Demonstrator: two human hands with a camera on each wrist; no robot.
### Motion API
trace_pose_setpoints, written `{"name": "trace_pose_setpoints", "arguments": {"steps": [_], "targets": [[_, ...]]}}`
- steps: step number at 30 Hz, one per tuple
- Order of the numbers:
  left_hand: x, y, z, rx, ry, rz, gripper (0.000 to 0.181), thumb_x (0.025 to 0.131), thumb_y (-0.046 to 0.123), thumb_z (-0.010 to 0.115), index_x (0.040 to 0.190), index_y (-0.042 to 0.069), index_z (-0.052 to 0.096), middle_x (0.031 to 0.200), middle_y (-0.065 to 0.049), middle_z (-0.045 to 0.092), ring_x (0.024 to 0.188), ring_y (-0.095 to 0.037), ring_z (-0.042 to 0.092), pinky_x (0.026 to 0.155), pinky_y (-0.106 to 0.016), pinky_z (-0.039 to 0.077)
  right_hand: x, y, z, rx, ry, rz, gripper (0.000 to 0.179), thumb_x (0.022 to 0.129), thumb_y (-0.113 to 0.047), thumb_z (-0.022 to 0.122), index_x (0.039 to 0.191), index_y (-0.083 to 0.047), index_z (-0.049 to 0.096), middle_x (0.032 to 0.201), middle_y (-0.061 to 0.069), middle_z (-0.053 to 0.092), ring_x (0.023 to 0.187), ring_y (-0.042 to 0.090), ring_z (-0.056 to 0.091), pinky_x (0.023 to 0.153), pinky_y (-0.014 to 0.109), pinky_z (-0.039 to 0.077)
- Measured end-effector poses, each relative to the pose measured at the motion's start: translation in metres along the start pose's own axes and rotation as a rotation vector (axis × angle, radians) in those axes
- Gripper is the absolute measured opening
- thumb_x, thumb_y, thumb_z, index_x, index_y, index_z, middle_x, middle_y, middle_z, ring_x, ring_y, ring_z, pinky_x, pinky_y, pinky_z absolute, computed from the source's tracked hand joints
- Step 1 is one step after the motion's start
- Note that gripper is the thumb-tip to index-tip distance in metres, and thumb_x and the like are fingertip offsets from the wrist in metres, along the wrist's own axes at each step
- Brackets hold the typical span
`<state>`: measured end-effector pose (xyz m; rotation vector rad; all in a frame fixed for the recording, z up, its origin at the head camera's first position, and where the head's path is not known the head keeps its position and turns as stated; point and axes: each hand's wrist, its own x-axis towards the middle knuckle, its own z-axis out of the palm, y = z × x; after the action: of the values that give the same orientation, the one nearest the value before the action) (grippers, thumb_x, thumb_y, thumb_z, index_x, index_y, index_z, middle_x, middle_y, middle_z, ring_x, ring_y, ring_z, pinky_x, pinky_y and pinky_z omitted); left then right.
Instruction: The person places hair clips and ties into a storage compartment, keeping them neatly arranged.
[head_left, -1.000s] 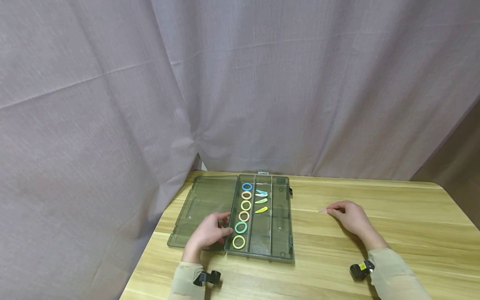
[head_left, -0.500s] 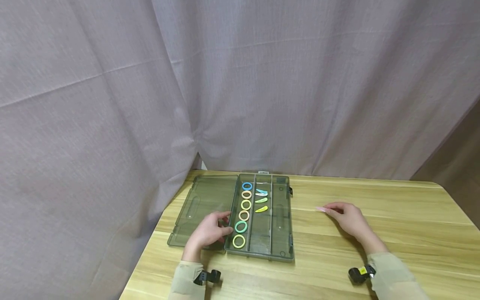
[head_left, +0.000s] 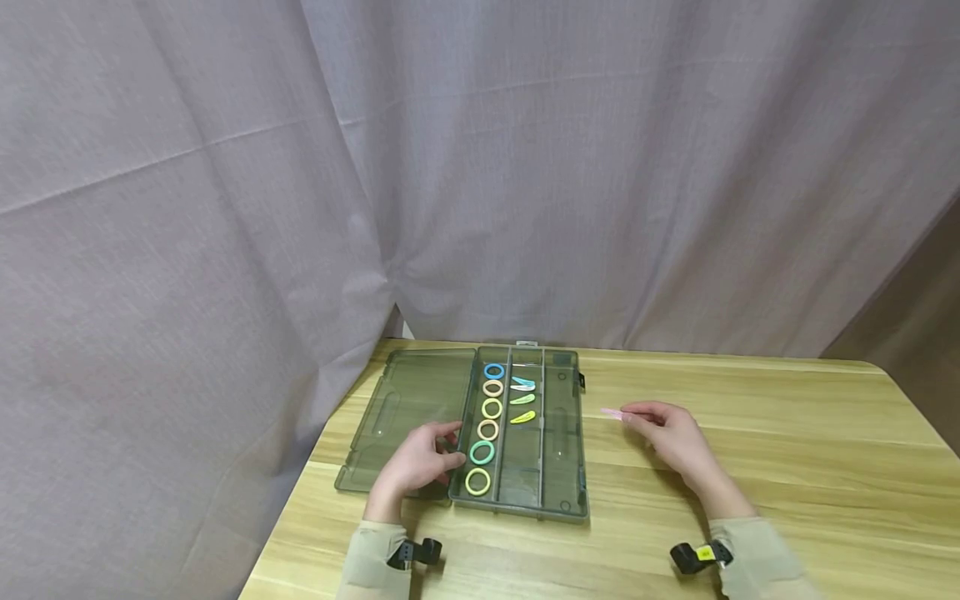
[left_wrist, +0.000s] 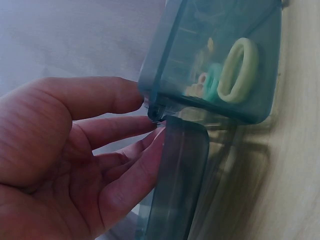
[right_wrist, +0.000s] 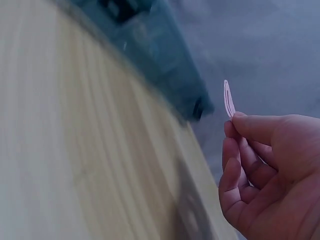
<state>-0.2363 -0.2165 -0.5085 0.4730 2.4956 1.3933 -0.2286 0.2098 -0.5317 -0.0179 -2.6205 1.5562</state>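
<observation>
A translucent grey-green divided box (head_left: 560, 483) lies open on the table, its lid (head_left: 420, 383) folded out to the left. My left hand (head_left: 416, 460) holds the hinge edge, thumb at the rim and fingers by the hinge; the left wrist view shows the thumb (left_wrist: 110, 95) against the box wall. Several ring-shaped hair ties (head_left: 477, 482) line the left compartment. Several snap hair clips, among them a yellow clip (head_left: 523, 417), lie in the middle one. Right of the box, my right hand (head_left: 667, 433) pinches a pink snap hair clip (right_wrist: 228, 100) between thumb and index finger.
The wooden table (head_left: 810, 433) stretches to the right of the box. A grey curtain (head_left: 540, 208) hangs behind the table and along its left side. The box's right compartment has a dark latch (head_left: 581, 382) on its outer wall.
My right hand has moved left toward the box with the pink hair clip, and more of the clip shows. The left hand has stayed at the hinge edge.
</observation>
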Motion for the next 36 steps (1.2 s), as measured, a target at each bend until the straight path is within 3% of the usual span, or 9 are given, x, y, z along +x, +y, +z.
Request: {"name": "trace_pose_setpoints", "arguments": {"steps": [1, 4, 8, 14, 19, 27, 36], "targets": [[0.0, 0.0, 0.0, 0.001, 0.0, 0.0, 0.064, 0.093, 0.006, 0.077, 0.15, -0.009, 0.054, 0.114, -0.018, 0.066, 0.063, -0.018, 0.067, 0.058, -0.041, 0.065, -0.001, -0.004, 0.003, 0.035, -0.005, 0.009, 0.036, 0.103, -0.028, 0.074, 0.127, 0.0, 0.076, 0.115, 0.016, 0.074, 0.073, 0.01, 0.058, 0.056, 0.023, 0.05], [0.0, -0.001, 0.0, 0.001, 0.0, 0.0, 0.064, 0.093, 0.007, 0.077, 0.15, -0.009, 0.055, 0.114, -0.017, 0.066, 0.062, -0.017, 0.067, 0.057, -0.041, 0.065, -0.005, -0.015, 0.012, 0.072, -0.015, 0.015, 0.037, 0.103, -0.029, 0.074, 0.128, 0.0, 0.075, 0.121, 0.016, 0.074, 0.081, 0.005, 0.058, 0.063, 0.021, 0.051], [0.0, -0.002, 0.0, -0.004, -0.001, 0.002, 0.064, 0.092, 0.006, 0.078, 0.15, -0.009, 0.055, 0.113, -0.017, 0.066, 0.062, -0.018, 0.066, 0.057, -0.04, 0.065, -0.008, -0.027, 0.023, 0.117, -0.035, 0.009, 0.038, 0.102, -0.027, 0.076, 0.128, 0.001, 0.075, 0.122, 0.015, 0.075, 0.089, 0.008, 0.061, 0.069, 0.024, 0.054], [0.0, -0.001, 0.0, -0.006, -0.004, -0.002, 0.064, 0.092, 0.005, 0.077, 0.15, -0.01, 0.054, 0.116, -0.02, 0.066, 0.063, -0.019, 0.067, 0.057, -0.041, 0.065, -0.011, -0.043, 0.041, 0.187, -0.066, -0.004, 0.034, 0.1, -0.021, 0.078, 0.125, 0.002, 0.076, 0.115, 0.014, 0.076, 0.08, 0.014, 0.061, 0.06, 0.027, 0.052], [-0.001, 0.0, -0.001, 0.005, -0.002, -0.007, 0.063, 0.093, 0.005, 0.077, 0.15, -0.009, 0.054, 0.116, -0.02, 0.066, 0.066, -0.02, 0.067, 0.059, -0.042, 0.066, -0.012, -0.055, 0.056, 0.179, -0.086, -0.03, 0.028, 0.098, -0.019, 0.08, 0.119, -0.001, 0.079, 0.11, 0.009, 0.077, 0.086, 0.013, 0.063, 0.071, 0.025, 0.055], [0.0, 0.001, -0.001, 0.01, -0.002, -0.003, 0.063, 0.093, 0.004, 0.077, 0.15, -0.01, 0.054, 0.116, -0.02, 0.066, 0.07, -0.022, 0.068, 0.058, -0.039, 0.066, -0.011, -0.075, 0.076, 0.213, -0.13, -0.061, 0.022, 0.096, -0.01, 0.079, 0.114, 0.004, 0.079, 0.102, 0.012, 0.078, 0.088, 0.032, 0.074, 0.077, 0.035, 0.067], [-0.001, 0.001, 0.0, 0.002, 0.003, -0.003, 0.064, 0.092, 0.004, 0.078, 0.149, -0.01, 0.055, 0.116, -0.021, 0.067, 0.07, -0.021, 0.067, 0.057, -0.037, 0.065, -0.007, -0.09, 0.091, 0.144, -0.145, -0.086, 0.015, 0.096, -0.007, 0.078, 0.108, 0.001, 0.081, 0.094, 0.015, 0.078, 0.081, 0.032, 0.075, 0.074, 0.045, 0.067]]}}
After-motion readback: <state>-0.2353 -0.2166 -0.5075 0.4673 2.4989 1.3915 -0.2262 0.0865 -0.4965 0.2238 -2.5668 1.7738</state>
